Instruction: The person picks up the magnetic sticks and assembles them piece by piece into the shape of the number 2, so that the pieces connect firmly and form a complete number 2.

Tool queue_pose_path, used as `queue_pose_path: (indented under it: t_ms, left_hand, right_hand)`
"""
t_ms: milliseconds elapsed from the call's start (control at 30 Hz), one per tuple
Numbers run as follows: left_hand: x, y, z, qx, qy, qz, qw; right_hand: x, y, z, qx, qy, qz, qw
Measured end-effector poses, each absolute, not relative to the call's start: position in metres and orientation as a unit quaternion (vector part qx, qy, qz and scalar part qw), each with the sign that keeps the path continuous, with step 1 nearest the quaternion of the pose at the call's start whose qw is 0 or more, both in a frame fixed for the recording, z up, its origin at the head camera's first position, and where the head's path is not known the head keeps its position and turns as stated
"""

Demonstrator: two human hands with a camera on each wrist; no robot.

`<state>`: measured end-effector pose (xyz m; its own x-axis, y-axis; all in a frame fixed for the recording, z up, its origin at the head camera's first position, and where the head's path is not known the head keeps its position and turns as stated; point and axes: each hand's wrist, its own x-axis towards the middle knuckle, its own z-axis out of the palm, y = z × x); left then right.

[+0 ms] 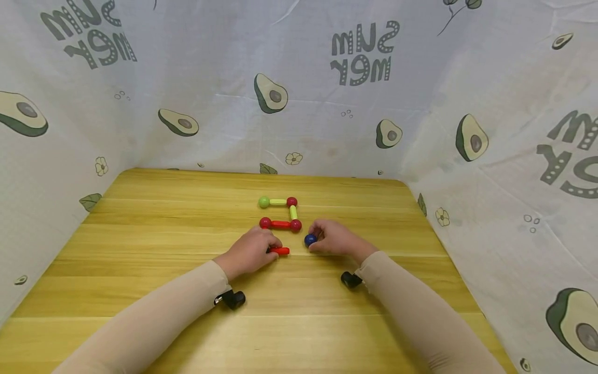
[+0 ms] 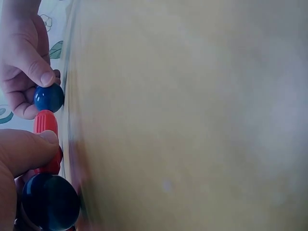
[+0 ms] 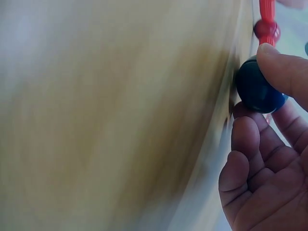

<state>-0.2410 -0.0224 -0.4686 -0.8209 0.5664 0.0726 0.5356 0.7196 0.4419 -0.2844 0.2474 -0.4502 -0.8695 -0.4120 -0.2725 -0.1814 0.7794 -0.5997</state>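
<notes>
My left hand [image 1: 252, 249] pinches a red rod [image 1: 280, 251] between thumb and fingers, low over the table. In the left wrist view a dark ball [image 2: 50, 202] sits at the near end of that rod, partly behind the hand. Just to the right, my right hand [image 1: 335, 238] holds a blue ball [image 1: 310, 239] between thumb and fingers, its other fingers loosely curled. A small gap separates ball and rod tip in the head view. Beyond the hands lies a joined chain: a green ball [image 1: 263, 202], yellow rods [image 1: 293, 212], dark red balls [image 1: 295, 225] and a red rod [image 1: 281, 224].
The wooden table [image 1: 140, 249] has a white printed cloth [image 1: 317, 130] hanging behind it and at both sides. A small black camera [image 1: 235, 299] is strapped at the left wrist, another black camera [image 1: 350, 280] at the right.
</notes>
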Motion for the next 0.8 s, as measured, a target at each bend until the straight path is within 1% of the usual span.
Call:
queue_pose_path:
  t_ms: [200, 433, 800]
  left_hand:
    - [-0.245, -0.022, -0.469, 0.294, 0.927, 0.228, 0.039]
    - [-0.247, -0.021, -0.47, 0.293, 0.929, 0.225, 0.033]
    - [-0.247, -0.019, -0.468, 0.303, 0.926, 0.224, 0.028]
  right_hand:
    - [-0.277, 0.237, -0.45, -0.175, 0.917, -0.299, 0.2]
    - [-0.277, 0.228, -0.459, -0.185, 0.911, -0.309, 0.199]
    - [-0.269, 0.217, -0.454, -0.192, 0.908, -0.309, 0.21]
